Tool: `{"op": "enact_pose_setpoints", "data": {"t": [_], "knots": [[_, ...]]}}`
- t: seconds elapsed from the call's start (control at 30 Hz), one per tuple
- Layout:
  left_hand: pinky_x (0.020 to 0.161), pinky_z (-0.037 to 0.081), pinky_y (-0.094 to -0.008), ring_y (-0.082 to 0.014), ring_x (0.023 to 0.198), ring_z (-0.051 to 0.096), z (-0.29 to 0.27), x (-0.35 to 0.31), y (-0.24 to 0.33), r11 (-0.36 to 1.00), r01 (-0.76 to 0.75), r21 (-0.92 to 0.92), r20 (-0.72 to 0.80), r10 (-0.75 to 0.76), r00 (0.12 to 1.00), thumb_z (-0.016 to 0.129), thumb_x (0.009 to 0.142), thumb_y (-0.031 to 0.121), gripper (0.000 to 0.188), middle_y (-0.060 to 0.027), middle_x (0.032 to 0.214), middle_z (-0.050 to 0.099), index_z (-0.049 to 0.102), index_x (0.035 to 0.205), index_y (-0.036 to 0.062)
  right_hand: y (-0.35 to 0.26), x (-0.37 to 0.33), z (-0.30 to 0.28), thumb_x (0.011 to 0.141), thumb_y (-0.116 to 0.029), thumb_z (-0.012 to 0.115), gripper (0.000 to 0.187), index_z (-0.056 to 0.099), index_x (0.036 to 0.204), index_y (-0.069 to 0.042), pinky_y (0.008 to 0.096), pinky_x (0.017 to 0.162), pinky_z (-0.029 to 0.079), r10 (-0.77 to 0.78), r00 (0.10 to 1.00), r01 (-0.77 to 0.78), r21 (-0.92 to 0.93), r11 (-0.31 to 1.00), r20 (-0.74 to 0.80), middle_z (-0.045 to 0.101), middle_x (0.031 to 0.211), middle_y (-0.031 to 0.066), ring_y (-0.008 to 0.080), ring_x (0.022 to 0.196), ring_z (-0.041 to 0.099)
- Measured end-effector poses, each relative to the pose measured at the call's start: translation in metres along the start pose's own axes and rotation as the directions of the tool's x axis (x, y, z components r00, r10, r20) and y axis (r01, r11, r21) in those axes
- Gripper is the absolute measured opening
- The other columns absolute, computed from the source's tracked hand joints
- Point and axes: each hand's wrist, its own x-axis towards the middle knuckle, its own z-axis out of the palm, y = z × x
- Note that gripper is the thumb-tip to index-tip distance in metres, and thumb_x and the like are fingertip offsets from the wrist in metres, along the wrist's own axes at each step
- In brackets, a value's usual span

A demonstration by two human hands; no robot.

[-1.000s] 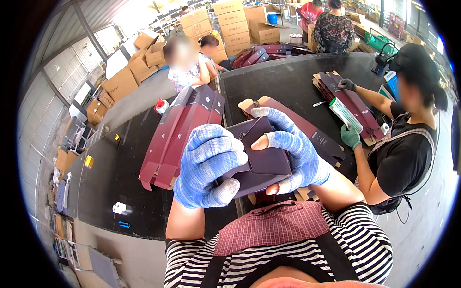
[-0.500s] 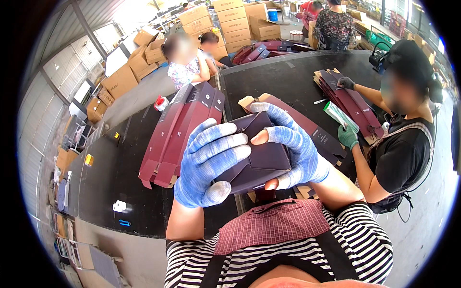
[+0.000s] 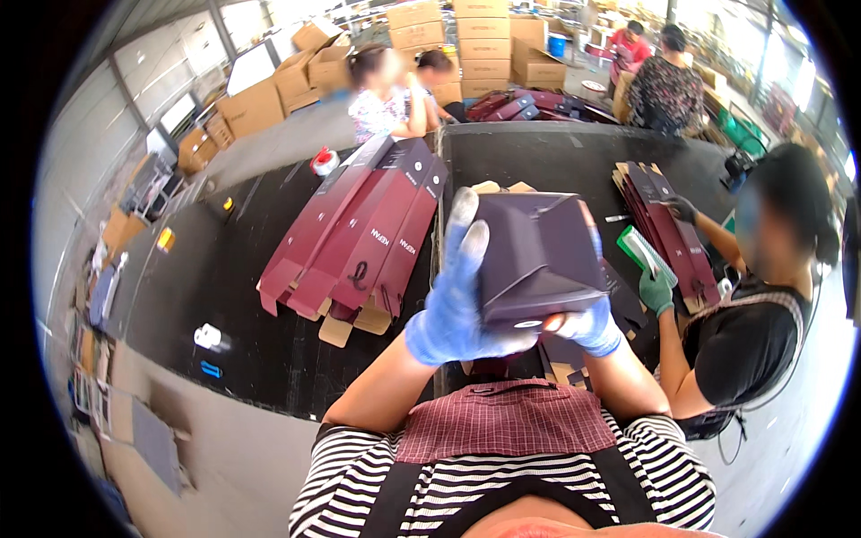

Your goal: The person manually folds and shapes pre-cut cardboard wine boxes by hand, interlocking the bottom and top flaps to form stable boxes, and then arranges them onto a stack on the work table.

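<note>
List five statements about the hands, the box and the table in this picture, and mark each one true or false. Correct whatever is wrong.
1. The camera wearer's left hand and right hand are both on the dark box. True.
2. The left hand is bare. False: it wears a blue glove with pale fingertips.
3. Maroon cartons lie on the black table, left of the dark box. True.
4. The dark box rests on the black table. False: it is held up above it.
5. The co-worker at the right wears one green glove and one dark grey glove. True.
</note>
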Motion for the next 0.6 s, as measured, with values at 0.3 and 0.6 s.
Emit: {"op": "enact_pose_setpoints", "data": {"t": [0.3, 0.6], "knots": [[0.123, 0.030, -0.0492, -0.0494, 0.144, 0.036, 0.022, -0.122, -0.043, 0.933, 0.325, 0.154, 0.259, -0.355, 0.898, 0.091, 0.066, 0.058, 0.137, -0.0313, 0.157, 0.032, 0.017, 0.162, -0.0046, -0.027, -0.021, -0.089, 0.095, -0.043, 0.070, 0.062, 0.055, 0.141, -0.005, 0.0473, 0.104, 0.052, -0.051, 0.871, 0.207, 0.270, 0.940, -0.489, 0.066, 0.132, 0.0124, 0.0304, 0.117, 0.066], [0.117, 0.035, -0.0527, -0.0436, 0.139, 0.044, -0.097, 0.001, -0.050, 0.269, 0.361, 0.893, -0.049, -0.740, 0.671, 0.090, 0.066, 0.055, 0.123, -0.0250, 0.156, 0.038, 0.029, 0.163, 0.0094, 0.027, -0.007, -0.102, 0.091, -0.022, 0.074, 0.068, 0.045, 0.150, -0.005, 0.0362, 0.098, 0.051, 0.217, 0.791, -0.194, 0.102, 0.976, -0.572, 0.061, 0.133, 0.0093, 0.0209, 0.120, 0.061]]}}
